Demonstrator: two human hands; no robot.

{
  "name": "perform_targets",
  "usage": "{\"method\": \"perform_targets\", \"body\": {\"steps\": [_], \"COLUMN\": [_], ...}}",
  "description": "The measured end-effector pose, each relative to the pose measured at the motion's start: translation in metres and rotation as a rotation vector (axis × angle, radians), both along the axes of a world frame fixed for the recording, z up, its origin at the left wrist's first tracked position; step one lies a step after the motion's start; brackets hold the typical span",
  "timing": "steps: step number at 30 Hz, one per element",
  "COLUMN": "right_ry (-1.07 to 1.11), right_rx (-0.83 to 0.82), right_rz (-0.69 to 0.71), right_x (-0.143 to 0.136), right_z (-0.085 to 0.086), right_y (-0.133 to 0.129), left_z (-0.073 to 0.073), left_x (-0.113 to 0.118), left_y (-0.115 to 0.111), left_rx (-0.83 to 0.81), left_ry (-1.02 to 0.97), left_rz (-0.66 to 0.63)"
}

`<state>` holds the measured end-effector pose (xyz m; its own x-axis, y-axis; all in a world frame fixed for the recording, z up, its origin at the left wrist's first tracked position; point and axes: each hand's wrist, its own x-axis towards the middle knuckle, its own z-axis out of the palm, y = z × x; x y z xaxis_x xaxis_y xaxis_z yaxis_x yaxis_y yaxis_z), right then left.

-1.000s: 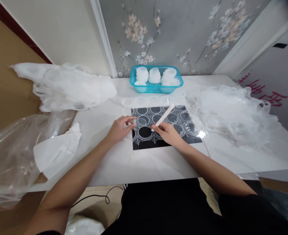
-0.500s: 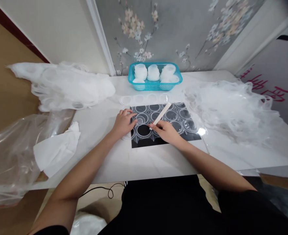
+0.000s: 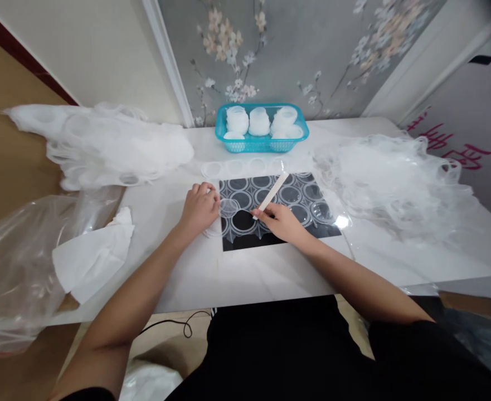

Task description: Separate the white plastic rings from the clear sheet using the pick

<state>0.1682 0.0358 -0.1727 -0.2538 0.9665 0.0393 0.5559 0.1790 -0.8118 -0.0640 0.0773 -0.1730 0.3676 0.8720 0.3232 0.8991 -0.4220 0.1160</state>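
A translucent sheet with rows of round cut-outs (image 3: 290,194) lies over a black mat (image 3: 245,242) on the table. My left hand (image 3: 200,207) is at the mat's left edge, fingers closed on a thin clear round disc (image 3: 229,208). Its fingertips are partly hidden behind the hand. In my right hand (image 3: 281,221) a flat white stick (image 3: 273,192) is pinched, slanting up and away to the right. That hand rests over the sheet, beside a dark round opening (image 3: 242,220) where the black mat shows through.
Behind the mat a blue basket (image 3: 262,147) holds several stacks of white discs. A strip of clear rings (image 3: 234,167) lies before it. Piles of translucent sheets sit left (image 3: 124,142) and right (image 3: 395,178). White paper (image 3: 95,259) and clear plastic (image 3: 15,262) lie at the left.
My left hand has moved left, drawing the clear disc with it away from the dark opening. My right hand keeps the stick in nearly the same place.
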Motion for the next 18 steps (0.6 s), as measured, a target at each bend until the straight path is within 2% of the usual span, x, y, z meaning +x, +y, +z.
{"method": "perform_targets", "body": {"steps": [5, 8, 10, 12, 14, 16, 18], "right_ry": [-0.001, 0.061, 0.186, 0.335, 0.430, 0.455, 0.462], "right_rx": [-0.032, -0.043, -0.040, -0.034, -0.047, -0.089, -0.129], "right_rz": [-0.009, -0.016, -0.042, -0.084, -0.099, -0.052, 0.025], "right_x": [-0.001, 0.000, 0.000, -0.001, -0.005, -0.014, -0.028], "right_z": [0.001, -0.001, -0.002, 0.000, 0.005, 0.010, 0.011], "right_y": [-0.001, -0.003, -0.002, 0.003, 0.012, 0.026, 0.041], "left_z": [0.008, 0.022, 0.036, 0.048, 0.054, 0.053, 0.046], "left_x": [-0.017, -0.030, -0.037, -0.042, -0.043, -0.040, -0.036], "left_y": [0.000, -0.002, -0.006, -0.013, -0.019, -0.022, -0.024], "left_rx": [-0.110, -0.164, -0.310, -0.519, -0.648, -0.626, -0.550], "left_ry": [-0.100, -0.162, -0.279, -0.452, -0.562, -0.527, -0.406], "left_rz": [0.101, 0.086, -0.047, -0.242, -0.345, -0.280, -0.188]}}
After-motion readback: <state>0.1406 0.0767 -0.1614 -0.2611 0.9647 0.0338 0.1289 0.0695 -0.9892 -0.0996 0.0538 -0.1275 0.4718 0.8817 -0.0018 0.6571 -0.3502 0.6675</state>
